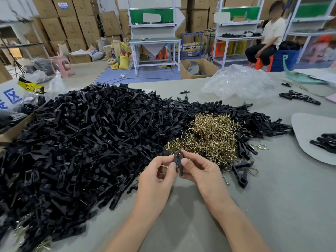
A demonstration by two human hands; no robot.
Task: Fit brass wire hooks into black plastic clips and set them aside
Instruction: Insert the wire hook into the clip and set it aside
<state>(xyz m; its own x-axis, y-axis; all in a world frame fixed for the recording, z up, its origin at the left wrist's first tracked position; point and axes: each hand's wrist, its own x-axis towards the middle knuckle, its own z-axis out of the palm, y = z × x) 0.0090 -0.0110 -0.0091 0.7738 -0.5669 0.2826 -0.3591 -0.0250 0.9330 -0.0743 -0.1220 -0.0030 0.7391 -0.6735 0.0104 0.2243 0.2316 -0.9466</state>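
Black plastic clips [81, 142] matt; wire hooks [209, 137] shiny brass; table [263, 197] dull grey.

Far to the left of your fingers [192, 157] and a little beyond them, a yellow-and-black band [31, 86] carries black lettering that starts "PRO"; the rest blurs out. Nearer you than the band, at the same far-left side, a white sheet [11, 99] shows a blue boxed "X" and parts of other blue characters cut off by the edge. Well beyond your fingers, a carton [63, 6] wears a blue-and-white label, and a sack [95, 53] has blue print; you cannot read either.
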